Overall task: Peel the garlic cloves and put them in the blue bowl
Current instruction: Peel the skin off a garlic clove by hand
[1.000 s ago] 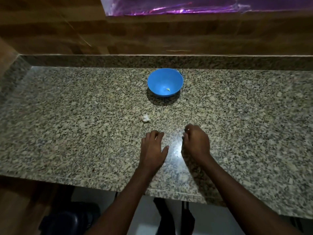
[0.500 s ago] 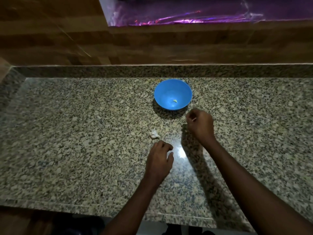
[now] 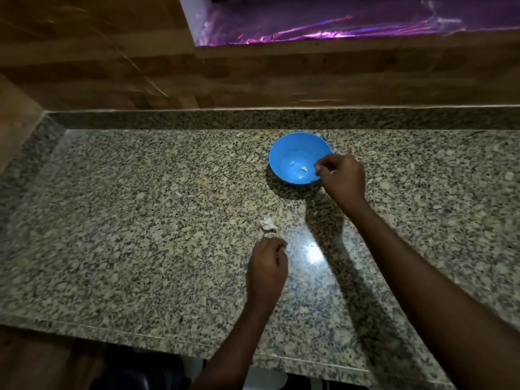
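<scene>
The blue bowl (image 3: 284, 153) stands on the granite counter near the back wall. Two small pale garlic cloves (image 3: 303, 169) lie inside it. My right hand (image 3: 342, 178) hovers over the bowl's right rim with its fingers curled and thumb against the fingertips; I see no clove in it. A crumpled white garlic peel (image 3: 268, 223) lies on the counter in front of the bowl. My left hand (image 3: 267, 266) rests on the counter just below that peel, fingers curled, with a small white scrap of peel at its fingertips.
The granite counter (image 3: 140, 235) runs wide to the left and right, with its front edge close to me. A low granite upstand and a wooden wall (image 3: 112, 66) close off the back. A bright glare spot sits beside my left hand.
My right hand moved forward from the counter to the bowl's rim. A second clove now lies in the bowl. My left hand's fingers curled in, and it stayed in place.
</scene>
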A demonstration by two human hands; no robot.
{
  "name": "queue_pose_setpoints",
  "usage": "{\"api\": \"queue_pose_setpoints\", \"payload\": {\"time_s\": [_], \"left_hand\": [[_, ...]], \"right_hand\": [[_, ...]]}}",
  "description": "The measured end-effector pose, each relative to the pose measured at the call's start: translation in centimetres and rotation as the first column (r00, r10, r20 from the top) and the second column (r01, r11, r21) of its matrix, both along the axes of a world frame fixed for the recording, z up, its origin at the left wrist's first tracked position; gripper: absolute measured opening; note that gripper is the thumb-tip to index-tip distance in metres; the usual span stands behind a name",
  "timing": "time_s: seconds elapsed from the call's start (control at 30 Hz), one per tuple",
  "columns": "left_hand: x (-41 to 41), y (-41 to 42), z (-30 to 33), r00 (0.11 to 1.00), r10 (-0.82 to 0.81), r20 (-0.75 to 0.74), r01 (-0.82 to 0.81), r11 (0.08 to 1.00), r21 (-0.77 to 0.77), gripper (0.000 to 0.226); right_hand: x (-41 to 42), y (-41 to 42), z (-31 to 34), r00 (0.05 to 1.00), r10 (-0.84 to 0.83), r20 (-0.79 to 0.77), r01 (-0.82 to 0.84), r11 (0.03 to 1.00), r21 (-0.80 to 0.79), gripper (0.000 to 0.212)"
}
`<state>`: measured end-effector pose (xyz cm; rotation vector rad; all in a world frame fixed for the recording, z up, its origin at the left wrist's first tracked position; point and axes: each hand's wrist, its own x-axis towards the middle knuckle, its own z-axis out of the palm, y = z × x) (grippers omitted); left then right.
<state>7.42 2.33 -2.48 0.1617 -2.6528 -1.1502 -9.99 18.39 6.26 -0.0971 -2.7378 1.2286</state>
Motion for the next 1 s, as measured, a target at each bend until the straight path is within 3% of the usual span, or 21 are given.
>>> {"api": "queue_pose_setpoints", "payload": {"time_s": [0.07,0.13,0.27,0.4,0.53,0.7,1.0], "left_hand": [[-0.4,-0.5,0.7,0.98,0.197,-0.011,-0.196,0.98,0.045,0.023],[-1.2,-1.3,1.0,0.957,0.289,0.013,-0.289,0.956,0.044,0.033],[-3.5,-2.4,0.6,0.968,0.18,0.173,-0.18,0.984,-0.018,0.053],[-5.0,-2.2,0.8,0.967,0.132,0.218,-0.129,0.991,-0.029,0.04],[-5.0,-1.8,1.1,0.959,0.111,0.262,-0.154,0.977,0.15,0.032],[-4.0,-0.6,2.3,0.951,0.043,0.307,-0.185,0.873,0.45,0.028],[-3.7,0.6,5.6,0.942,-0.118,0.314,-0.141,0.712,0.688,0.023]], "right_hand": [[2.2,0.7,-0.8,1.0,-0.017,0.019,0.017,1.0,-0.013,0.014],[4.6,0.9,-2.1,0.997,0.018,0.072,-0.015,0.999,-0.038,0.017],[7.8,-0.3,-4.6,0.97,0.13,0.206,-0.116,0.99,-0.079,0.014],[8.8,-1.8,-5.8,0.92,0.228,0.32,-0.2,0.973,-0.119,0.018],[8.9,-2.5,-6.1,0.874,0.26,0.411,-0.183,0.959,-0.217,0.013],[9.2,-1.6,-5.7,0.883,0.242,0.403,-0.12,0.945,-0.305,0.003],[9.4,0.9,-4.2,0.873,0.211,0.439,0.028,0.879,-0.477,0.01]]}}
